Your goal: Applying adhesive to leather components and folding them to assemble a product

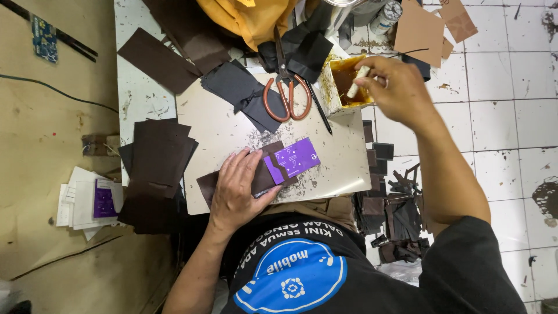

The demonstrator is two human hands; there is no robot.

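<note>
While flat on the leather piece (264, 177), left hand (235, 186); right hand (395, 87) gripping brush (357, 81), scissors (286, 87) between.

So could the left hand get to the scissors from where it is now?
Probably yes. The left hand lies flat on the dark leather piece, and the board between it and the scissors shows only scraps, though lifting would free the leather.
</note>
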